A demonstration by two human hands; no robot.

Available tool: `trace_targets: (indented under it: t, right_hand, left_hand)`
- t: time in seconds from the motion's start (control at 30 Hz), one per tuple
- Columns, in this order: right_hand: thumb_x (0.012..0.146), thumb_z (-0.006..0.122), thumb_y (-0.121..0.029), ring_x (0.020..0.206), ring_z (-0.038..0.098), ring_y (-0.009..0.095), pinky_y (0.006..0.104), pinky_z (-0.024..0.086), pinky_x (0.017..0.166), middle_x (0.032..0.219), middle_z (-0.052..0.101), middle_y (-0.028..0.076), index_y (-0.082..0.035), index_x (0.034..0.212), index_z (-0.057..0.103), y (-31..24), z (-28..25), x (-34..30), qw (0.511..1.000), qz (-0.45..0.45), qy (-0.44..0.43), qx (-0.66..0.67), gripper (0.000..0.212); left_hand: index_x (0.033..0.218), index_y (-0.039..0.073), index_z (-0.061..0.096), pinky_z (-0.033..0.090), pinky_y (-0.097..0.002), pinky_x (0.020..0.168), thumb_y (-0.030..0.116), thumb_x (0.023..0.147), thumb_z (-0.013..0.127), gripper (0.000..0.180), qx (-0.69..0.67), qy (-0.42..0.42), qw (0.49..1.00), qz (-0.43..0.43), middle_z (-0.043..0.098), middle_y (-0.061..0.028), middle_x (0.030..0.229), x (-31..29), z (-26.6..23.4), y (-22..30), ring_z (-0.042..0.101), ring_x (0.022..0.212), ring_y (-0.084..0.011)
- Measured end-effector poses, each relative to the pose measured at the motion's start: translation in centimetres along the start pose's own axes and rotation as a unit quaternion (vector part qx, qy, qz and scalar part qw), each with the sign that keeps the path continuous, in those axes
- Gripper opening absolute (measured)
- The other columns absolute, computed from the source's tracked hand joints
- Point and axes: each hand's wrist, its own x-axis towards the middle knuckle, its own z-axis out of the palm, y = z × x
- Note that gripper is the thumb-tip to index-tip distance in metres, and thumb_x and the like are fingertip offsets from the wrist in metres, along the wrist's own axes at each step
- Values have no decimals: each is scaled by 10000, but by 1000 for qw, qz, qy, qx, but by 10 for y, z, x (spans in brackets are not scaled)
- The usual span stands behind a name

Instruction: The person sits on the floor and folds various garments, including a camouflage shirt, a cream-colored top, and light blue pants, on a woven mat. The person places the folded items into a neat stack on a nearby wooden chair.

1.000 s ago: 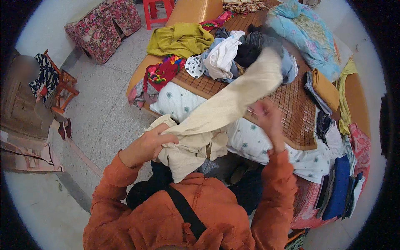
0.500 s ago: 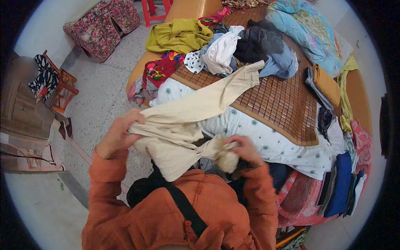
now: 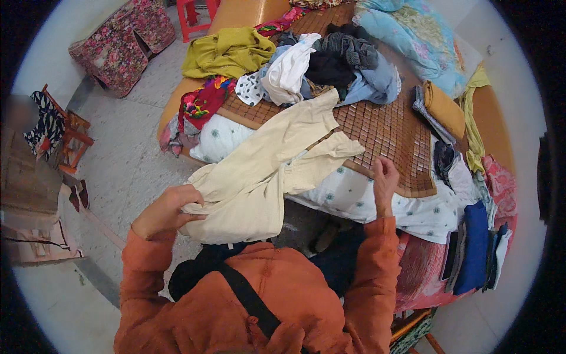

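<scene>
Cream trousers (image 3: pixel 253 183) lie spread in front of me, their two legs reaching across the bed's edge onto the brown woven mat (image 3: pixel 395 138). My left hand (image 3: pixel 171 206) is closed on the waist end, thumb and fingers pinching the cloth. To the right of the nearer leg's end, my right hand (image 3: pixel 385 180) hovers over the edge of the mat, apart from the trousers. Its fingers are curled together with nothing visible in them.
Beyond the trousers is a heap of clothes, with a mustard garment (image 3: pixel 233 53) and a white one (image 3: pixel 290 71). Folded clothes (image 3: pixel 471 251) stand in a row at the right. A blue floral quilt (image 3: pixel 413 41) lies far right. A person sits on a chair (image 3: pixel 75 138) at left.
My right hand has let go of the bunched trouser leg and moved right. That leg now lies spread out over the bed edge. My left hand keeps its hold at the waist.
</scene>
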Motion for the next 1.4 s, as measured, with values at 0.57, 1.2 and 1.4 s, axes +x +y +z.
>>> trace_targets:
  t: [0.57, 1.2, 1.4]
  right_hand:
    - [747, 605, -109, 634, 473, 85, 256, 411, 587, 671, 557, 20, -4, 779, 587, 5, -28, 11, 998, 23, -20, 53, 112]
    - [798, 571, 5, 929, 556, 143, 268, 438, 829, 1065, 600, 57, -33, 1234, 501, 16, -19, 46, 970, 68, -22, 232, 443]
    - [797, 511, 60, 943, 562, 135, 249, 435, 835, 1051, 609, 59, -14, 1141, 568, 14, -60, 8, 935, 154, -114, 299, 357]
  left_hand:
    - [920, 0, 515, 429, -360, 659, 182, 845, 552, 200, -69, 12, 987, -147, 536, -174, 806, -10, -16, 23, 527, 737, -346]
    - [878, 17, 527, 432, -344, 598, 160, 777, 638, 207, 30, -42, 993, -109, 529, -149, 768, 9, -13, 49, 525, 665, -313]
    - [863, 26, 525, 424, -322, 589, 152, 776, 641, 193, -18, -11, 982, -188, 522, -127, 734, -4, -23, 37, 508, 637, -272]
